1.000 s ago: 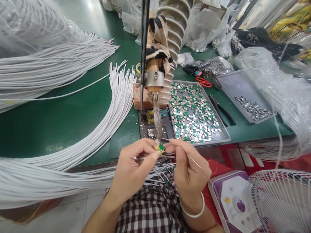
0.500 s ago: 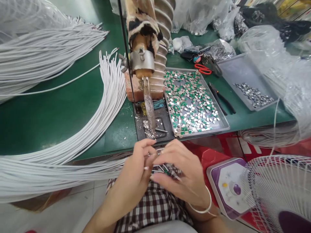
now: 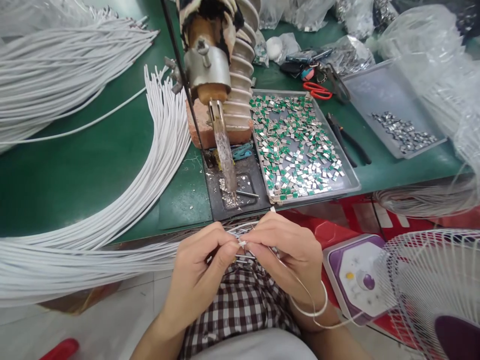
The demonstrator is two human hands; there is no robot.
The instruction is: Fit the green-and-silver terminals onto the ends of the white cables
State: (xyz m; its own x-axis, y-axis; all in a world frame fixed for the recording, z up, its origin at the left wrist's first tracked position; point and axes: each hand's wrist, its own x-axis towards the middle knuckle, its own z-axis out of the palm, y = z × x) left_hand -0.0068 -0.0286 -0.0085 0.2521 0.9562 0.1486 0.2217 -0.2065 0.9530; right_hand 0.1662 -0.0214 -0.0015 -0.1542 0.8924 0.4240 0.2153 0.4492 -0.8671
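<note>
Two hands, the left hand (image 3: 198,272) and the right hand (image 3: 287,255), meet over one checked lap. On the green tabletop (image 3: 75,170) sit two metal trays: the near tray (image 3: 354,182) holds too many small green and silver parts to count, the far tray (image 3: 360,92) one small heap. One soldering iron (image 3: 221,135), one pair of red scissors (image 3: 317,90), one pair of black pliers (image 3: 350,145), one fan (image 3: 431,285).

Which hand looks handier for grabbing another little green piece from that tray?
Probably the right hand: the tray lies just ahead on its side, while the left hand pinches the white wire ends.
</note>
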